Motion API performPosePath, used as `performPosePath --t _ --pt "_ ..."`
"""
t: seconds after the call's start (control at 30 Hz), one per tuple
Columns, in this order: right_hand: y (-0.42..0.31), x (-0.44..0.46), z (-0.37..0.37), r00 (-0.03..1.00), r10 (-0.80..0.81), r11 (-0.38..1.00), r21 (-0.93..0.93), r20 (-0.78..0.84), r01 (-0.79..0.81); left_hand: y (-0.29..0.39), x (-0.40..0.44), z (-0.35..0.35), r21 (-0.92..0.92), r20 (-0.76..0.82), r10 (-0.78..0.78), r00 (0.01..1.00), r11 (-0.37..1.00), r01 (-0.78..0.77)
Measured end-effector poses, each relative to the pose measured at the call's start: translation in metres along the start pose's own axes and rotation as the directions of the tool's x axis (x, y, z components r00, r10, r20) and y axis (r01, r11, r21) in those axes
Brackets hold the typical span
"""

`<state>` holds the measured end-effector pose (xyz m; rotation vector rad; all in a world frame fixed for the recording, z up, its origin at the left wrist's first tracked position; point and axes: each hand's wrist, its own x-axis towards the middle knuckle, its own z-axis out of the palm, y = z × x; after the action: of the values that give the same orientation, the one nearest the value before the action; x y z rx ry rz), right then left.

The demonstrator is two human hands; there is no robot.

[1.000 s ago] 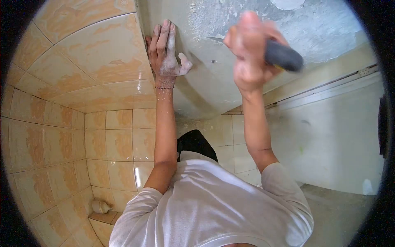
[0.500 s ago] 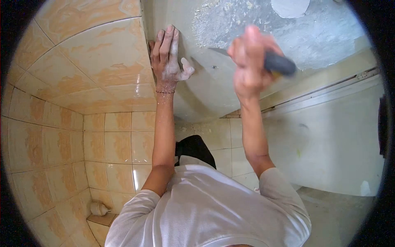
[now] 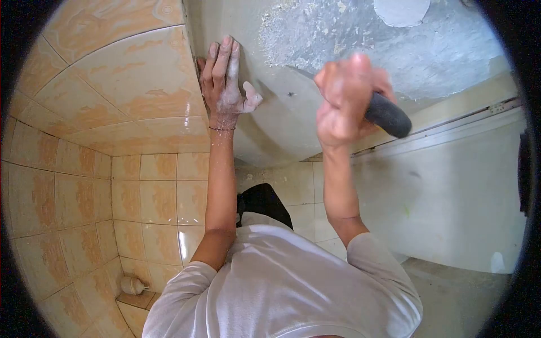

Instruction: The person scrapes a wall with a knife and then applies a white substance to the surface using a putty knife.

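Note:
My right hand [image 3: 350, 101] is closed around the dark handle of a scraper [image 3: 390, 115]. Its thin blade juts out on the left of my fist, close to the edge of a rough, stripped patch [image 3: 360, 34] on the wall. My fist is somewhat blurred. Dusted with white powder, my left hand [image 3: 226, 90] lies against the painted wall [image 3: 273, 121] beside the tile edge, with its fingers stretched out and thumb apart. Nothing is in it.
Cream and orange tiles [image 3: 135, 73] cover the wall on the left. A pale frame strip [image 3: 451, 127] runs along the right of the painted wall. A small whitish object [image 3: 133, 284] sits on a corner ledge at lower left.
My right hand and the scraper have shifted slightly down, and the handle tilts a little more downward. My left hand keeps its place on the wall; the view has shifted slightly.

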<state>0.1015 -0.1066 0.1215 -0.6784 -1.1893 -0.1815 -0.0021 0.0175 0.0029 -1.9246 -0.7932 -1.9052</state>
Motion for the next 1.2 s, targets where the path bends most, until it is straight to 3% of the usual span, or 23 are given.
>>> performPosePath --t 0.03,0.07,0.1,0.3,0.33,0.37,0.43,0.47,0.5,0.57,0.6,0.7,0.73,0.83,0.87,0.93,0.97,1.03,1.07,1.1,1.17,1.2 --pt "-0.007 0.003 0.0 0.992 0.126 0.988 0.084 0.014 -0.127 0.0 0.0 0.0 0.006 0.003 -0.003 1.0 1.0 0.003" --pt "-0.015 0.006 0.003 0.999 -0.03 0.982 0.186 0.038 0.022 0.002 0.0 -0.002 0.012 0.01 -0.008 1.0 1.0 0.008" --pt "-0.012 0.007 0.004 0.999 -0.035 0.981 0.195 0.042 0.026 0.002 0.002 -0.002 0.02 0.003 -0.007 1.0 1.0 0.007" --pt "0.005 -0.004 -0.009 0.985 -0.072 0.976 -0.194 0.154 0.101 0.002 0.001 -0.002 -0.003 -0.005 -0.006 1.0 1.0 0.006" --pt "-0.006 -0.004 -0.005 0.999 -0.028 1.0 0.01 0.029 0.027 0.002 0.0 -0.004 0.024 0.034 0.016 0.999 1.0 -0.016" --pt "-0.013 0.0 -0.011 0.999 -0.03 0.999 0.014 0.032 0.029 0.001 0.0 -0.005 0.053 0.071 0.034 0.997 0.998 -0.038" --pt "-0.02 0.011 -0.026 0.91 -0.01 0.968 0.234 0.415 -0.096 -0.001 0.001 -0.004 0.033 0.05 0.041 0.998 0.999 -0.042" --pt "-0.007 -0.005 -0.004 0.99 -0.124 0.986 0.124 0.068 0.115 0.0 0.001 -0.003 0.003 0.037 0.049 0.998 0.999 -0.049" --pt "-0.005 -0.01 0.002 0.99 -0.122 0.986 0.118 0.064 0.114 0.001 0.001 -0.004 -0.003 0.04 0.05 0.998 0.999 -0.05" --pt "-0.002 -0.014 0.005 0.995 0.082 0.987 0.135 0.062 -0.089 0.002 0.002 -0.005 0.031 0.04 0.044 0.998 0.999 -0.045" --pt "-0.004 -0.012 0.002 0.995 0.079 0.987 0.133 0.056 -0.086 0.003 0.002 -0.005 0.027 0.04 0.048 0.998 0.998 -0.049" --pt "-0.013 -0.006 -0.011 0.947 -0.141 0.89 0.455 0.289 -0.007 0.003 0.002 -0.004 0.039 0.041 0.042 0.998 0.998 -0.044" --pt "-0.011 -0.008 -0.007 0.947 -0.141 0.89 0.455 0.288 -0.006 0.003 0.001 -0.004 0.061 0.053 0.025 0.998 0.998 -0.029" --pt "0.001 -0.019 0.015 0.994 -0.066 0.997 0.043 0.086 0.063 0.006 0.001 -0.005 0.064 0.059 0.012 0.998 0.998 -0.016" --pt "-0.001 -0.017 0.009 0.994 -0.068 0.997 0.046 0.085 0.064 0.005 0.002 -0.004 0.053 0.045 0.017 0.999 0.998 -0.02" --pt "-0.01 -0.011 -0.01 0.959 -0.091 0.892 0.45 0.268 -0.041 0.005 0.002 -0.006 0.057 0.058 0.021 0.998 0.998 -0.024" --pt "-0.006 -0.011 -0.007 0.957 -0.096 0.89 0.455 0.272 -0.04 0.005 0.003 -0.006 0.062 0.069 0.025 0.997 0.998 -0.029" --pt "0.006 -0.019 0.004 0.998 0.007 0.998 -0.055 0.06 -0.003 0.002 0.003 -0.004 0.065 0.054 0.032 0.998 0.997 -0.035" --pt "0.01 -0.022 0.009 0.998 0.014 0.948 -0.317 -0.064 -0.034 0.002 0.001 -0.004 0.061 0.045 0.041 0.998 0.997 -0.044" --pt "0.013 -0.02 0.013 0.998 0.016 0.947 -0.319 -0.065 -0.036 0.003 0.0 -0.005 0.059 0.048 0.04 0.998 0.997 -0.042" --pt "0.015 -0.011 0.025 0.941 0.33 0.939 0.122 -0.077 -0.32 0.003 0.001 -0.007 0.079 0.068 0.031 0.997 0.996 -0.036" --pt "-0.001 -0.008 0.023 0.952 0.284 0.959 0.047 -0.119 -0.28 0.001 0.002 -0.005 0.087 0.063 0.031 0.998 0.996 -0.036"
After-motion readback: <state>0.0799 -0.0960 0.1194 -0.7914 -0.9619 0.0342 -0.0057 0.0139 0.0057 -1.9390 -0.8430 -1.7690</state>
